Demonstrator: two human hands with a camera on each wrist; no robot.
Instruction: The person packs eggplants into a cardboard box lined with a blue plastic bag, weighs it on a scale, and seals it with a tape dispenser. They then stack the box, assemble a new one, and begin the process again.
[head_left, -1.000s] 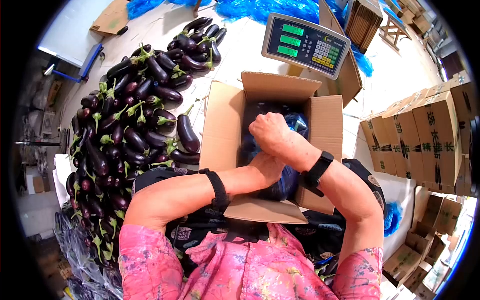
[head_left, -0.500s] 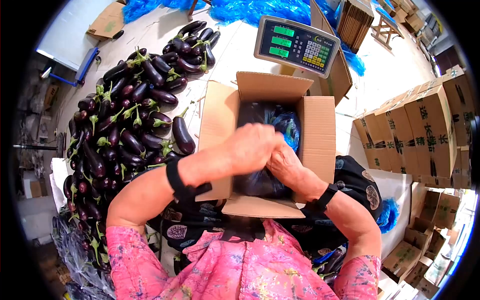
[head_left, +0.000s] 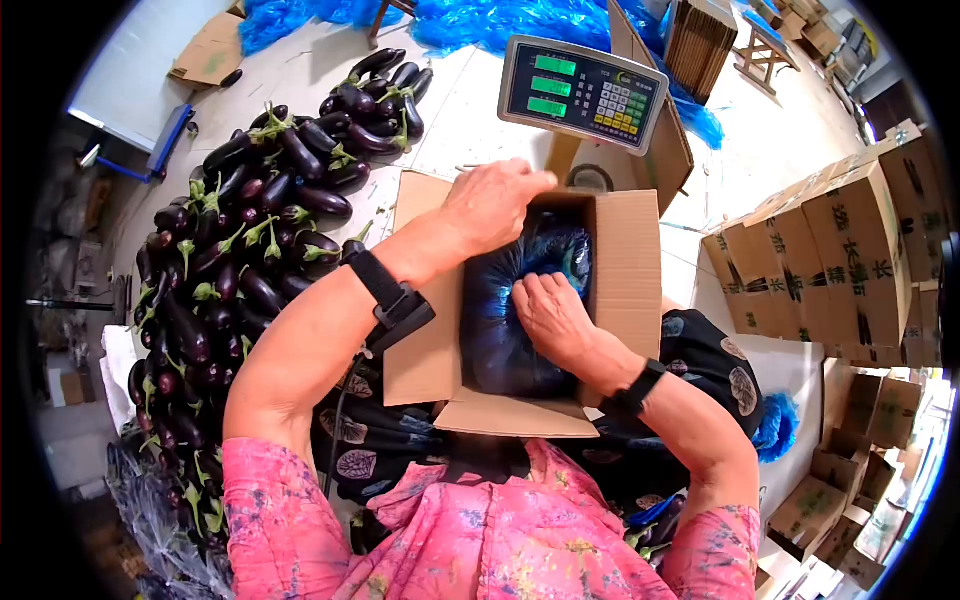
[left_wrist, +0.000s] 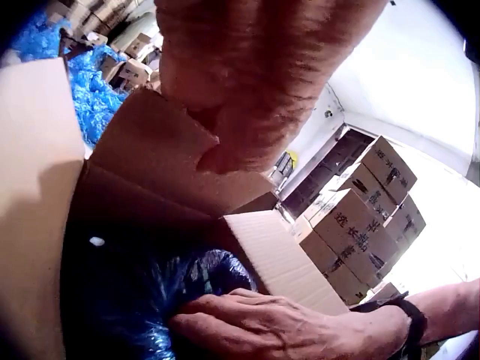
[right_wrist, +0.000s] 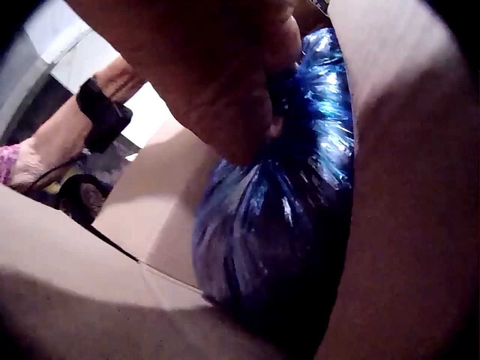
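An upright cardboard box [head_left: 627, 260] with raised flaps stands in front of me. Inside sits a full blue plastic bag [head_left: 500, 335], its film creased toward a gathered middle. At that gather, my right hand [head_left: 556, 318] pinches the bag with bent fingers; the fingertips are partly hidden in the folds [right_wrist: 262, 195]. My left hand [head_left: 490, 208] is raised over the far left corner of the box, beside the far flap [left_wrist: 150, 157], with fingers reaching toward the right. It overlaps the flap's upper edge in the left wrist view.
Many loose eggplants [head_left: 265, 285] are heaped on the floor to the left. A scale display [head_left: 583, 95] stands behind the box. Stacked printed cartons [head_left: 810, 260] are at the right, and blue plastic film [head_left: 500, 22] lies at the back.
My hands have separated: the left moved up and away to the far flap, while the right lowered onto the bag's gather. The far flap appears tipped lower than before.
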